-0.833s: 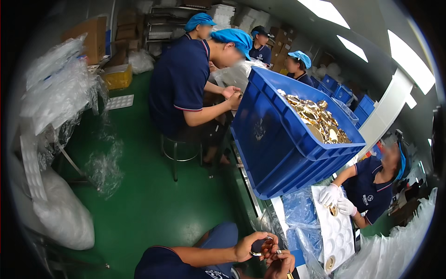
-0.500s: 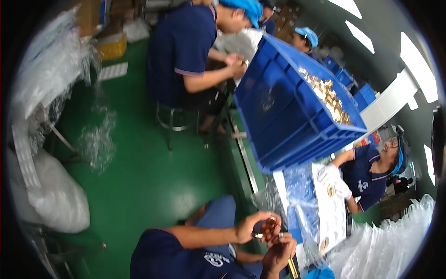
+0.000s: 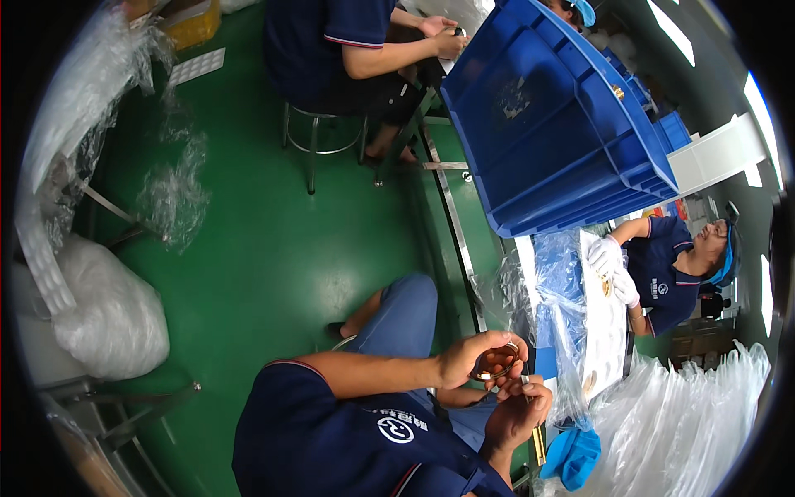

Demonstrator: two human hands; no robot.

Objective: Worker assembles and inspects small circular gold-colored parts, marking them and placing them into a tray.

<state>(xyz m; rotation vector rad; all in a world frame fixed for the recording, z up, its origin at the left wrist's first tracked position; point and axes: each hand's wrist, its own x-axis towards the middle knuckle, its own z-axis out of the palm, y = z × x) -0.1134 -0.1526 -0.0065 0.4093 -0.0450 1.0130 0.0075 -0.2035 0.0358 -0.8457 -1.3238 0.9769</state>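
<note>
My left hand (image 3: pixel 474 361) is closed around a round, see-through amber disc with a shiny rim (image 3: pixel 497 363), and the fingers show through it. Just below it, my right hand (image 3: pixel 517 412) has its thumb and fingers pinched together near the disc's lower edge. A small pale sliver shows at those fingertips, too small to name. Beside my right wrist lies a narrow gold-coloured strip (image 3: pixel 540 446); I cannot tell whether it touches the hand.
A big blue crate (image 3: pixel 571 124) stands tilted in view beyond a plastic-covered table (image 3: pixel 609 331). Across it, a white-gloved person (image 3: pixel 671 273) handles a small gold piece. Another person (image 3: pixel 331 50) sits on a stool. Clear plastic bags (image 3: pixel 687 422) and a blue cap (image 3: pixel 571 458) are at right.
The view has swung, so the crate and table sit higher and my hands appear further up and right. The amber disc now faces the camera more fully.
</note>
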